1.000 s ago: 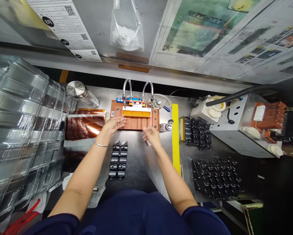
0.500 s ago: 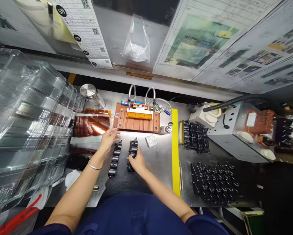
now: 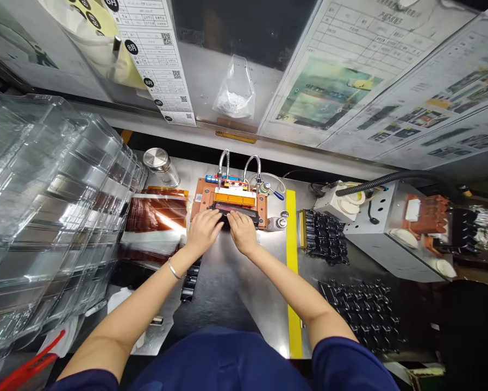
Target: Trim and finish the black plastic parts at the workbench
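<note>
Gripping a black strip (image 3: 248, 214), the left hand (image 3: 204, 231) and right hand (image 3: 243, 233) are holding it along the near edge of the brown block (image 3: 200, 200); any uneven finger pressure is risking a tilt or slip.

A metal workbench (image 3: 239, 304) carries a brown fixture (image 3: 206, 200) and a lidded jar (image 3: 162, 167). Black ridged parts (image 3: 325, 236) lie toward the right.

The part (image 3: 250, 215) by the fixture (image 3: 202, 199) is coloured black, as is the strip (image 3: 190, 285). The fixture is finished in reddish brown; its bar (image 3: 236, 200) is coloured orange and lined with dark dots. Amber brown is shown by the film (image 3: 157, 212), yellow by the tape (image 3: 292, 255), navy by the sleeves (image 3: 345, 363). The sheet (image 3: 156, 65) is printed with black discs on white.
</note>
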The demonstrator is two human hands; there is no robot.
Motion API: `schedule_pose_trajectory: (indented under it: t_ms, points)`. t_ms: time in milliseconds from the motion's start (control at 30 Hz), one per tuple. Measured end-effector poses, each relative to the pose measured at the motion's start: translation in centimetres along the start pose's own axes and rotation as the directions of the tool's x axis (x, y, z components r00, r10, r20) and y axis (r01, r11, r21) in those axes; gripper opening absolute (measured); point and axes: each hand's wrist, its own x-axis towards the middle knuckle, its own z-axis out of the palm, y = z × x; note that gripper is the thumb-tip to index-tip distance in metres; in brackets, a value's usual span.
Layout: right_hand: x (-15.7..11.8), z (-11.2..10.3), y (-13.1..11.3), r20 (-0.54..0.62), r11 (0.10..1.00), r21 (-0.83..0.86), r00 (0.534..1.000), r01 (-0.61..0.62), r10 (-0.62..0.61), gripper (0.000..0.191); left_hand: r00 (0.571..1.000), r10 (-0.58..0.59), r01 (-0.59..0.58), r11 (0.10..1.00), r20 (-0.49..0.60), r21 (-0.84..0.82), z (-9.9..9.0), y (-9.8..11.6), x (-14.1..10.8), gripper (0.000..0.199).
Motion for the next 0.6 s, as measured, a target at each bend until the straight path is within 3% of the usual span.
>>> schedule_pose_trajectory:
  t_ms: [100,167,267,367,467,600]
  points:
    - [-0.2,1.9,1.2,-0.011,0.999,0.012,0.999,0.045,-0.045,0.034,0.965,0.106,-0.147,0.976,0.239,0.163,2.3,-0.9,1.0,0.023]
    - [-0.3,1.7,2.8,-0.022,0.999,0.048,1.000,0.023,-0.022,0.034,0.945,0.099,-0.171,0.962,0.311,0.214,3.4,-1.7,2.0,0.024]
    - [0.4,-0.7,6.5,0.004,0.980,0.029,0.981,-0.196,0.196,0.035,0.942,0.074,-0.159,0.958,0.328,0.238,4.5,-2.8,3.7,0.025]
    - [1.9,-3.5,11.0,0.074,0.878,-0.167,0.883,-0.448,0.464,0.038,0.942,0.054,-0.138,0.962,0.332,0.236,5.2,-3.5,4.6,0.028]
    - [3.4,-4.8,14.7,0.192,0.799,-0.355,0.798,-0.486,0.571,0.039,0.944,0.044,-0.126,0.963,0.326,0.236,5.6,-3.7,4.5,0.030]
    - [4.5,-4.6,17.4,0.251,0.805,-0.382,0.787,-0.454,0.563,0.039,0.949,0.042,-0.121,0.964,0.313,0.236,5.7,-3.7,3.9,0.031]
